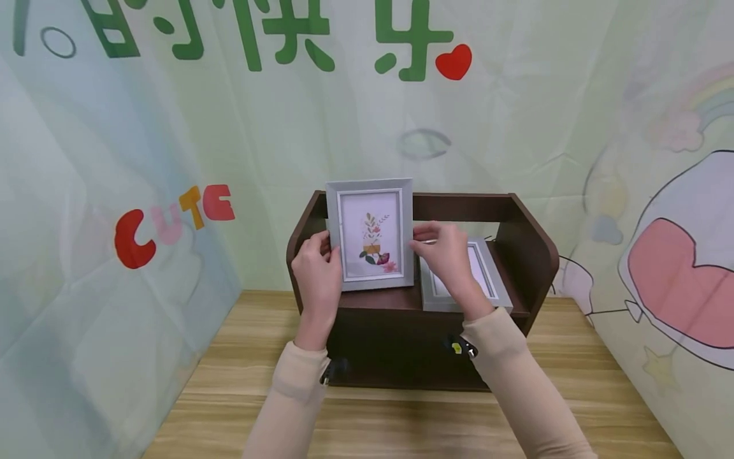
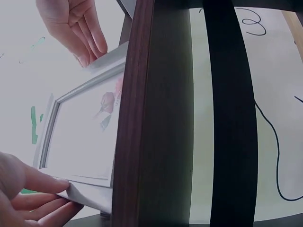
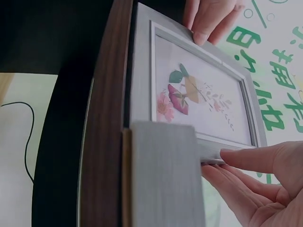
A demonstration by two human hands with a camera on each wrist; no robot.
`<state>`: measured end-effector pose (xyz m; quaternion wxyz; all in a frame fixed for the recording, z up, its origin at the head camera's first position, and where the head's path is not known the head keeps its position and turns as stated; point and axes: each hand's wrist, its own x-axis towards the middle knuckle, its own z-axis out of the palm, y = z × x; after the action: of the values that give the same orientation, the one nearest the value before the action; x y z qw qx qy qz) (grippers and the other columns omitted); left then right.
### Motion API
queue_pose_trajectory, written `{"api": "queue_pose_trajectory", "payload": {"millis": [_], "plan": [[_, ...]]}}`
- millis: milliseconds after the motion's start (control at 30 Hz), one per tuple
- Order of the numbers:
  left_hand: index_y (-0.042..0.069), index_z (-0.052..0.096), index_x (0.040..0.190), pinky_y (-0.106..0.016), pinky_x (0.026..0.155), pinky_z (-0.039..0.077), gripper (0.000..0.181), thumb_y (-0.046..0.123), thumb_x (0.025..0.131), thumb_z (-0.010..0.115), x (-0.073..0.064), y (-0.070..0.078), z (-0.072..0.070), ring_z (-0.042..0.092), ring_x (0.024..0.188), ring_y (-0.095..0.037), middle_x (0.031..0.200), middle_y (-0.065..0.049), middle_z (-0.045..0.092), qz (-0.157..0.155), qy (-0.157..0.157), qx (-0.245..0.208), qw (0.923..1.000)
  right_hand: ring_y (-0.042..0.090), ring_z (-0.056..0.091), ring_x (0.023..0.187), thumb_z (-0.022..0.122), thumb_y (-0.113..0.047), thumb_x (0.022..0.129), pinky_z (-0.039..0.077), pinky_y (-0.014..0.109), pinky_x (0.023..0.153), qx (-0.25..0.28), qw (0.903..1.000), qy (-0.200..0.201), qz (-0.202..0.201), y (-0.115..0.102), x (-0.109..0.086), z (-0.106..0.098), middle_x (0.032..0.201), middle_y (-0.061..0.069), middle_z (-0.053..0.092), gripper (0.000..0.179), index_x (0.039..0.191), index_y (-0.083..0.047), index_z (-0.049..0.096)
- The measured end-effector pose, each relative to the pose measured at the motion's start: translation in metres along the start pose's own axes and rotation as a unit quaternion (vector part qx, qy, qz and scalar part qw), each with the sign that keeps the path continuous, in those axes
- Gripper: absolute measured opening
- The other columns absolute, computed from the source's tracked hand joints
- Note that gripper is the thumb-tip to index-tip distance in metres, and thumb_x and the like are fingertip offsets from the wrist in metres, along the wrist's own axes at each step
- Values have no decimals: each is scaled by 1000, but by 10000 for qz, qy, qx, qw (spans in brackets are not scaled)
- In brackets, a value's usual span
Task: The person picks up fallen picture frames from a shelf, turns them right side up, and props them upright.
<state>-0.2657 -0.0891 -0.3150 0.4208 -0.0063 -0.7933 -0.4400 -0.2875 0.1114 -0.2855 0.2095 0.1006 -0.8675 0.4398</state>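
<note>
A grey picture frame (image 1: 406, 236) with a flower print stands upright, tilted a little, at the left part of a dark brown shelf (image 1: 459, 207). My left hand (image 1: 317, 274) holds its left edge, with the thumb on the front and the fingers behind, as the left wrist view shows. At the opposite edge, my right hand (image 1: 450, 258) pinches the frame between thumb and fingers (image 3: 236, 189). A second grey picture frame (image 1: 499, 280) lies flat on the shelf's right part, partly hidden under my right hand and forearm.
The shelf has raised side panels (image 1: 536, 261) and stands on a wood-grain table (image 1: 229, 382). Behind and beside it hangs a printed cloth (image 1: 275, 127) with green characters and cartoon drawings. A thin dark cable (image 2: 274, 137) shows beyond the shelf.
</note>
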Motion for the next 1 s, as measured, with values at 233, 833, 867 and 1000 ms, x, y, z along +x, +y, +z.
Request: {"api": "queue_pose_trajectory", "payload": {"millis": [233, 833, 867, 1000], "plan": [[-4, 64, 114, -36, 79, 57, 28, 1, 87, 65, 2, -1, 2, 68, 93, -31, 103, -22, 66, -71, -162, 179, 9997, 21, 70, 87, 73, -15, 82, 54, 32, 65, -124, 9995, 276, 49, -2, -4, 6, 92, 11, 74, 23, 102, -4, 72], [-6, 41, 140, -45, 99, 46, 60, -1, 85, 65, -6, 4, -1, 50, 123, -37, 133, -26, 50, -453, -472, 311, 9974, 19, 71, 84, 72, -17, 83, 56, 32, 67, -32, 9997, 218, 124, -15, -8, 20, 91, 9, 74, 21, 100, -4, 73], [-6, 40, 140, -45, 100, 46, 61, -1, 85, 65, -7, 4, -1, 49, 124, -37, 134, -27, 49, -446, -478, 307, 9974, 19, 71, 85, 72, -17, 83, 56, 33, 66, -28, 9997, 204, 121, -15, -8, 20, 92, 10, 74, 21, 100, -4, 73], [-7, 37, 141, -44, 101, 45, 63, 0, 85, 65, -10, 6, 0, 48, 125, -37, 136, -27, 46, -191, -350, 464, 9981, 19, 71, 86, 72, -18, 84, 56, 33, 67, -48, 9999, 106, 81, -15, -9, 17, 94, 9, 74, 22, 102, -5, 72]]}}
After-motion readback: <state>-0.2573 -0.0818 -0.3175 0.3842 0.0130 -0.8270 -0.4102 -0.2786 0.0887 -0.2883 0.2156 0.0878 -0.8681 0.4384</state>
